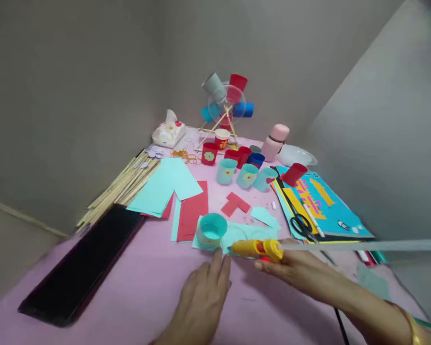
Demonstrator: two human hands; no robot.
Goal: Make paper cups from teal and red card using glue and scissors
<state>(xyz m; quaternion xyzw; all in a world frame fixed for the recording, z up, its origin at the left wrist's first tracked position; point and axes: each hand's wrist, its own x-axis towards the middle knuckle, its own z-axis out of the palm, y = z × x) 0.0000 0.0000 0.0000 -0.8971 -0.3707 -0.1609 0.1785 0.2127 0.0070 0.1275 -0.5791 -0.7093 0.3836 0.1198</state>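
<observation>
My right hand point(296, 268) is closed around a yellow glue gun point(258, 248) with a long clear glue stick point(362, 246) running out to the right. Its nozzle points left at a light-blue paper sheet point(242, 232) with drawn circles. A teal paper cup point(211, 230) stands on that sheet, just left of the nozzle. My left hand point(204, 294) lies flat on the pink table point(129, 292), fingers stretched toward the cup, holding nothing.
Red and teal paper pieces point(179, 191), a black sheet point(82, 268), wooden sticks point(118, 187), several decorated cups point(237, 167), a cup wheel model point(226, 103), a pink bottle point(275, 141), a tissue box point(168, 132), scissors point(303, 225) on coloured sheets point(323, 201). Grey walls surround.
</observation>
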